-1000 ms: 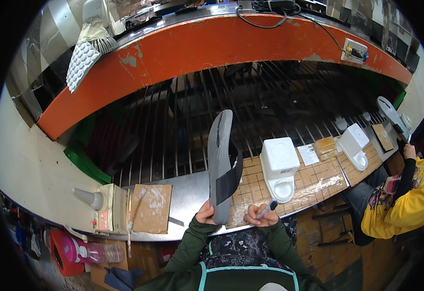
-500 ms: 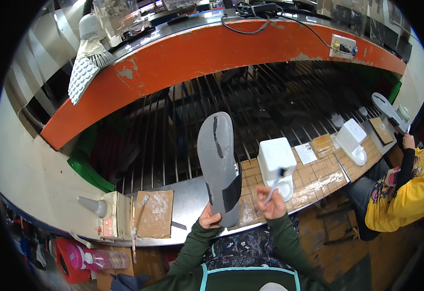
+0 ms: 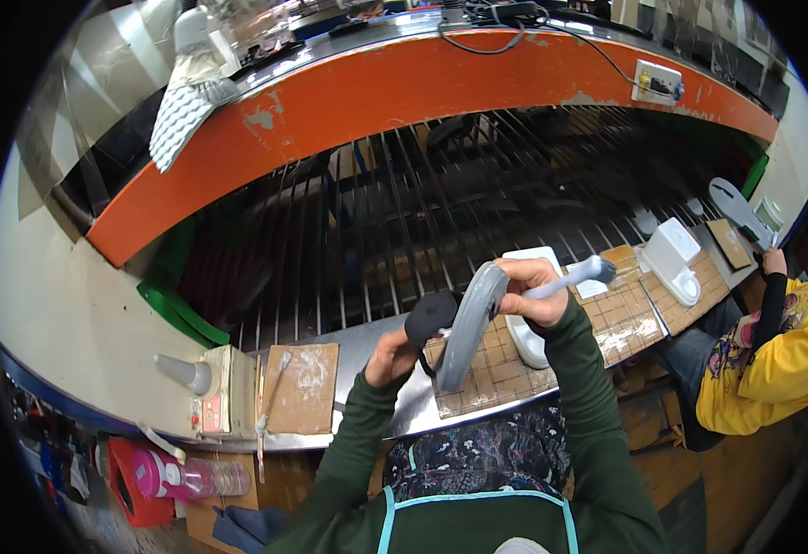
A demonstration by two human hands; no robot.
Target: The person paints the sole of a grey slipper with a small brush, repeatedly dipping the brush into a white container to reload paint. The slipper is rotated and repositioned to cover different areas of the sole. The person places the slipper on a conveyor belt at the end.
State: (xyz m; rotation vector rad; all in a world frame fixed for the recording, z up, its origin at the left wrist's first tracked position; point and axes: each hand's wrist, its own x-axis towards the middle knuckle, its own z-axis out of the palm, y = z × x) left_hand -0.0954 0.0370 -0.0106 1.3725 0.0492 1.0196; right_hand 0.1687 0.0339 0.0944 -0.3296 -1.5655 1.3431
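Note:
My left hand [image 3: 391, 356] grips the lower end of a grey shoe sole [image 3: 467, 325], held on edge above the bench with a black part [image 3: 430, 316] beside it. My right hand [image 3: 533, 292] holds a brush with a pale grey handle [image 3: 581, 274] and rests against the sole's upper end. A white container [image 3: 526, 334] stands on the tiled board [image 3: 478, 380] right behind the sole. Both my sleeves are dark green.
A brown board [image 3: 304, 388] with a small tool [image 3: 269, 392] lies to the left, next to a beige box with a cone [image 3: 208, 386]. Behind runs a metal rod rack [image 3: 404, 212] under an orange beam [image 3: 404, 88]. A person in yellow [image 3: 764, 369] works at right.
The sole has turned from flat-on to edge-on and dropped lower. My right hand has risen from the white container to the sole's upper end with the brush.

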